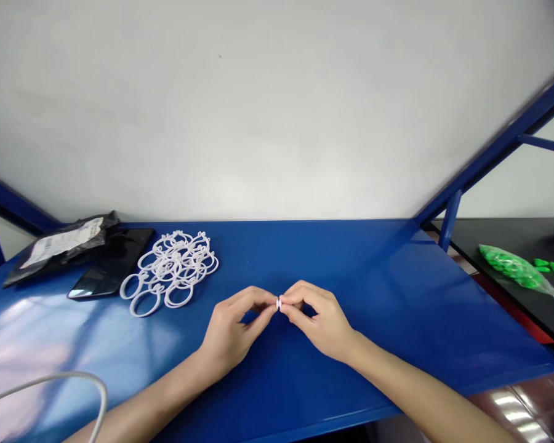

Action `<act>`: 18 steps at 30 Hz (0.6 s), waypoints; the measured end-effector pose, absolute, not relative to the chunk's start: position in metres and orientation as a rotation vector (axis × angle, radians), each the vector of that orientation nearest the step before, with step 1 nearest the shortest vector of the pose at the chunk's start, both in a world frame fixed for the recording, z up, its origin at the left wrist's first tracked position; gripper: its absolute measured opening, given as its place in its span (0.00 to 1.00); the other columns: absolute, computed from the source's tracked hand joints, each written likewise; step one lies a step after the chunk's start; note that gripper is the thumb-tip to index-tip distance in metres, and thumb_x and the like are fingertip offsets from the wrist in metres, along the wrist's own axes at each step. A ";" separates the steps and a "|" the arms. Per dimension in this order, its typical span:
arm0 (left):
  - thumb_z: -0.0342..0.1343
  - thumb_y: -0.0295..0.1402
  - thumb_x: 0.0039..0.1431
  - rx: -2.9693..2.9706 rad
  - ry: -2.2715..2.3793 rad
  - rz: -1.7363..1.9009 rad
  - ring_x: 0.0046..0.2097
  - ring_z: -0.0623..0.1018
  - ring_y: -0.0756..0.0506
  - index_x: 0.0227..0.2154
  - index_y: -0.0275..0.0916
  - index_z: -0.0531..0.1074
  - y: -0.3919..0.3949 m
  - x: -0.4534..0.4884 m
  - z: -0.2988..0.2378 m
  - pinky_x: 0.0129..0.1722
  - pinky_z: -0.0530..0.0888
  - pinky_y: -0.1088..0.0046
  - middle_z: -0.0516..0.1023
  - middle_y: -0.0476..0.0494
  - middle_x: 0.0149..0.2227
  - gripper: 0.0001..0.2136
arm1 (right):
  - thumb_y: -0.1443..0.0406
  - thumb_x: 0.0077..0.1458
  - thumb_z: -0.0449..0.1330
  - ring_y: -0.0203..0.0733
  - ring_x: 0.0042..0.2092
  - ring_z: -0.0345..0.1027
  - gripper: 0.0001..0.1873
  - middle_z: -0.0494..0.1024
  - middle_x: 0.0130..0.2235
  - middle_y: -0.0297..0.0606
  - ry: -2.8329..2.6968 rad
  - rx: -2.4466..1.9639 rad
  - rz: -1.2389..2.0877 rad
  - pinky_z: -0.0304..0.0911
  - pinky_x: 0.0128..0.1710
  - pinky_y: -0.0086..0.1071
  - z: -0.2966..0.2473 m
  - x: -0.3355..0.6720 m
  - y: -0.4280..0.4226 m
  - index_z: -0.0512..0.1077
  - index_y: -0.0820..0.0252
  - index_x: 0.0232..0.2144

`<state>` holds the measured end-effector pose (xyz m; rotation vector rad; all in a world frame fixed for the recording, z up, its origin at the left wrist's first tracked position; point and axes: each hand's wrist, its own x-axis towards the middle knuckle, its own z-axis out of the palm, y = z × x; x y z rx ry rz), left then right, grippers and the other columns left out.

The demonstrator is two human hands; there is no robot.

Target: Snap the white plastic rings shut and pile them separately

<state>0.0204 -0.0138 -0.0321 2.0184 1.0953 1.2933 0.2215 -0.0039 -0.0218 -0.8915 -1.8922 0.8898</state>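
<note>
Above the middle of the blue table, my left hand (239, 325) and my right hand (319, 320) meet at the fingertips. Thumb and forefinger of each are closed in a pinch on a small white piece (278, 304). Most of that piece is covered by the fingers, so its exact kind cannot be made out. To the left of my left hand lies a loose pile of white curtain rings (173, 264), each with a small eyelet; neither hand touches them.
Left of the rings lie a flat black glossy object (106, 271) and a black plastic mailing bag (60, 245) with a white label. A pale cable (74, 375) arcs across the lower left. Green pieces in a clear bag (512, 269) rest on a dark surface at right. Blue frame bars (493, 157) slant up.
</note>
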 end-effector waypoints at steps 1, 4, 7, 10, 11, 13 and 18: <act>0.59 0.29 0.65 2.042 1.102 1.309 0.32 0.82 0.49 0.36 0.40 0.79 -0.015 0.021 -0.032 0.33 0.80 0.76 0.84 0.46 0.33 0.04 | 0.62 0.67 0.60 0.38 0.34 0.73 0.09 0.79 0.36 0.37 -1.880 -0.886 0.897 0.69 0.35 0.32 -0.022 0.221 -0.005 0.76 0.56 0.33; 0.58 0.27 0.65 2.111 1.105 1.358 0.33 0.83 0.49 0.38 0.40 0.78 -0.018 0.022 -0.034 0.33 0.80 0.76 0.84 0.46 0.34 0.04 | 0.63 0.67 0.60 0.38 0.33 0.73 0.10 0.78 0.35 0.37 -1.865 -0.875 0.906 0.69 0.35 0.33 -0.021 0.219 -0.007 0.75 0.56 0.32; 0.59 0.26 0.65 2.161 1.099 1.378 0.35 0.83 0.49 0.40 0.41 0.78 -0.019 0.022 -0.036 0.35 0.80 0.77 0.84 0.46 0.35 0.05 | 0.63 0.67 0.59 0.38 0.34 0.73 0.11 0.78 0.34 0.37 -1.883 -0.874 0.895 0.68 0.36 0.33 -0.022 0.219 -0.007 0.75 0.56 0.31; 0.58 0.26 0.65 2.189 1.091 1.368 0.34 0.83 0.49 0.40 0.41 0.77 -0.019 0.022 -0.039 0.35 0.80 0.77 0.84 0.46 0.35 0.05 | 0.63 0.68 0.59 0.38 0.35 0.73 0.11 0.78 0.35 0.37 -1.907 -0.867 0.877 0.68 0.36 0.32 -0.025 0.219 -0.007 0.74 0.56 0.31; 0.58 0.26 0.65 2.193 1.091 1.357 0.34 0.83 0.50 0.40 0.41 0.77 -0.019 0.023 -0.039 0.34 0.80 0.77 0.84 0.46 0.35 0.05 | 0.63 0.68 0.58 0.38 0.35 0.73 0.11 0.78 0.35 0.37 -1.912 -0.869 0.873 0.68 0.36 0.32 -0.027 0.219 -0.006 0.74 0.56 0.31; 0.56 0.26 0.66 2.203 1.097 1.310 0.33 0.82 0.50 0.39 0.40 0.76 -0.017 0.023 -0.039 0.33 0.79 0.77 0.83 0.47 0.34 0.05 | 0.62 0.68 0.58 0.37 0.33 0.72 0.11 0.78 0.34 0.36 -1.922 -0.909 0.872 0.67 0.35 0.32 -0.030 0.219 -0.005 0.74 0.56 0.32; 0.53 0.29 0.69 2.503 1.126 1.169 0.40 0.83 0.47 0.42 0.42 0.76 0.005 0.009 -0.037 0.41 0.80 0.72 0.84 0.46 0.40 0.07 | 0.59 0.67 0.59 0.37 0.30 0.72 0.08 0.79 0.33 0.34 -2.028 -1.090 0.816 0.66 0.34 0.31 -0.037 0.221 0.008 0.75 0.55 0.37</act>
